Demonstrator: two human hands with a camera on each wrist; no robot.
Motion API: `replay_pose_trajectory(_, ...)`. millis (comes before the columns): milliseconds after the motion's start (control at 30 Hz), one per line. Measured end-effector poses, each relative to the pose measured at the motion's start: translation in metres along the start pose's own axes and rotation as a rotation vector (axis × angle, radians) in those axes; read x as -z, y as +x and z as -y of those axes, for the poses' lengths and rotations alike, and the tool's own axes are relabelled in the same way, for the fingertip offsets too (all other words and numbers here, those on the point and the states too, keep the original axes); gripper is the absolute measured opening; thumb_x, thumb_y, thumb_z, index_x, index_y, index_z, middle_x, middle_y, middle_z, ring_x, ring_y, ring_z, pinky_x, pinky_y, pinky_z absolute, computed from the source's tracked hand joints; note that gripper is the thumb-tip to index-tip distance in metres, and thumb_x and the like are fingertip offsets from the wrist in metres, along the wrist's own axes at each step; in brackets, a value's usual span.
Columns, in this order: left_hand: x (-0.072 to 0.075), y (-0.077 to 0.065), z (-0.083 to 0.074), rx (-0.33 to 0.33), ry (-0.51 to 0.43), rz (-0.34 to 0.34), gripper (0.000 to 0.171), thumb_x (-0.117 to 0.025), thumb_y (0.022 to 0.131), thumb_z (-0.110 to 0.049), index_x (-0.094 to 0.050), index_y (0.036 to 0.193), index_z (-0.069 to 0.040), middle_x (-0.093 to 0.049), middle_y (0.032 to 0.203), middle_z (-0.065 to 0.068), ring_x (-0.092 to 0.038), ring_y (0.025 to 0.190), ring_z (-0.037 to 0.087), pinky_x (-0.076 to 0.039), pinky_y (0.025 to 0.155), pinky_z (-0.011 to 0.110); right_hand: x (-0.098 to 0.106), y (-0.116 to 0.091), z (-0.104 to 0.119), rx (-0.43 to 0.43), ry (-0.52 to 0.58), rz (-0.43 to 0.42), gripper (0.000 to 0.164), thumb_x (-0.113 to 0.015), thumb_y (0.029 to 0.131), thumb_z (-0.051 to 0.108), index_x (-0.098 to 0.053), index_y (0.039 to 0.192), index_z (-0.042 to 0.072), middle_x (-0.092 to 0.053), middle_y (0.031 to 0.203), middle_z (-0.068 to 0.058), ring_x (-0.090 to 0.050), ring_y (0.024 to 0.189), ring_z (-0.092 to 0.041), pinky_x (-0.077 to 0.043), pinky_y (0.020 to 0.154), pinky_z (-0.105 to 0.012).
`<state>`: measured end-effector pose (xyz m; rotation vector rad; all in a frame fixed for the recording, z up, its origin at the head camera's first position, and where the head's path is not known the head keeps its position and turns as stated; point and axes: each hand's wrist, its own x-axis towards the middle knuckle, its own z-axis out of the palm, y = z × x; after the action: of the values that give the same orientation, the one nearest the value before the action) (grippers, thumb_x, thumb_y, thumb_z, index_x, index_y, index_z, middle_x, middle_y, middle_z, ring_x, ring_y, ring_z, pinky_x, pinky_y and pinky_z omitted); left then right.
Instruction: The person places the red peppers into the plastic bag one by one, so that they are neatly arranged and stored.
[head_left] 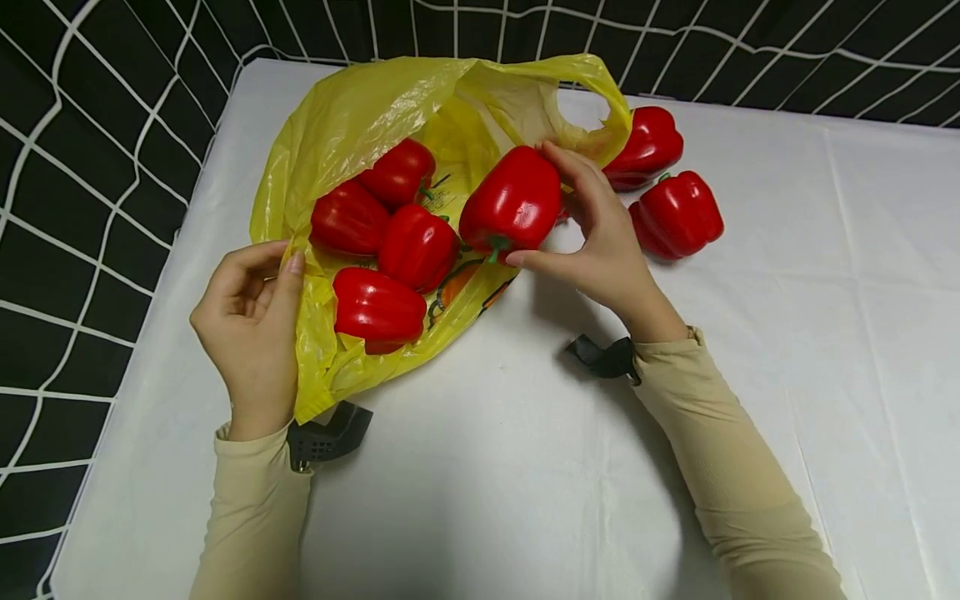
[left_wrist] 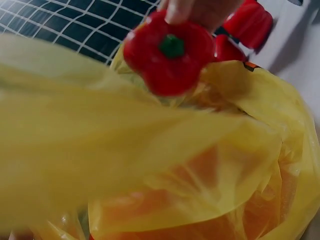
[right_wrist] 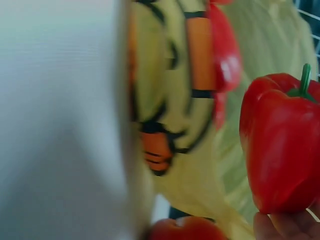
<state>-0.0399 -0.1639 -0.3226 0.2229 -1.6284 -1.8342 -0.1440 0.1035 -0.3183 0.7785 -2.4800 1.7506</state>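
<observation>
A yellow plastic bag [head_left: 367, 108] lies on its side on the white table, its mouth toward the right. Several red bell peppers, among them one at the front [head_left: 380, 308], are in it. My left hand [head_left: 251, 333] pinches the bag's near left edge between thumb and fingers. My right hand [head_left: 600, 233] holds a red bell pepper [head_left: 513, 200] with a green stem, over the bag's open mouth. In the left wrist view that pepper [left_wrist: 167, 55] shows stem-first above the yellow film. The right wrist view has it [right_wrist: 282, 142] at the right, fingers beneath it.
Right of the bag, more red bell peppers lie on the white table [head_left: 810, 350], one nearer [head_left: 681, 217] and one partly behind the bag handle [head_left: 648, 146]. A white net [head_left: 97, 258] over black backing borders the table's left and far sides.
</observation>
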Motion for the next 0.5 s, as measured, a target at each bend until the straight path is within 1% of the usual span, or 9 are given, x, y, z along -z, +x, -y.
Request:
replay_pose_trajectory(133,0.000,0.000,0.000,-0.002,0.004,0.000,0.014,-0.068,0.080,0.010,-0.069,0.093,0.005,-0.065,0.090,0.014,-0.061,0.082,0.024,-0.053,0.079,0.021,-0.006,0.000,-0.009,-0.013,-0.048,0.016,0.089,-0.082,0.067,-0.001,-0.036,0.143,0.005,-0.038,0.143,-0.004,-0.038,0.127,-0.012,-0.041,0.101,-0.032)
replay_pose_trajectory(300,-0.001,0.000,0.000,-0.004,0.005,-0.001,0.014,-0.068,0.080,0.010,-0.069,0.093,0.005,-0.065,0.090,0.013,-0.061,0.082,0.024,-0.053,0.078,0.021,-0.011,-0.002,-0.014,-0.009,-0.100,0.024,0.090,-0.083,0.069,0.005,-0.035,0.145,0.007,-0.038,0.144,-0.004,-0.036,0.129,-0.011,-0.038,0.104,-0.029)
replay_pose_trajectory(400,-0.001,0.000,0.000,-0.004,0.008,-0.001,0.014,-0.068,0.080,0.010,-0.069,0.093,0.005,-0.065,0.090,0.013,-0.061,0.082,0.024,-0.053,0.078,0.021,-0.011,-0.002,-0.016,-0.013,-0.112,0.032,0.090,-0.082,0.070,0.008,-0.034,0.146,0.007,-0.037,0.145,-0.005,-0.036,0.130,-0.012,-0.037,0.105,-0.030)
replay_pose_trajectory(500,-0.001,-0.001,0.000,-0.004,0.013,-0.001,0.014,-0.068,0.080,0.009,-0.069,0.093,0.005,-0.065,0.090,0.014,-0.061,0.081,0.024,-0.053,0.078,0.022,-0.011,-0.002,-0.017,-0.028,-0.104,0.049,0.089,-0.081,0.072,0.006,-0.032,0.146,0.005,-0.037,0.146,-0.007,-0.038,0.131,-0.014,-0.036,0.105,-0.030)
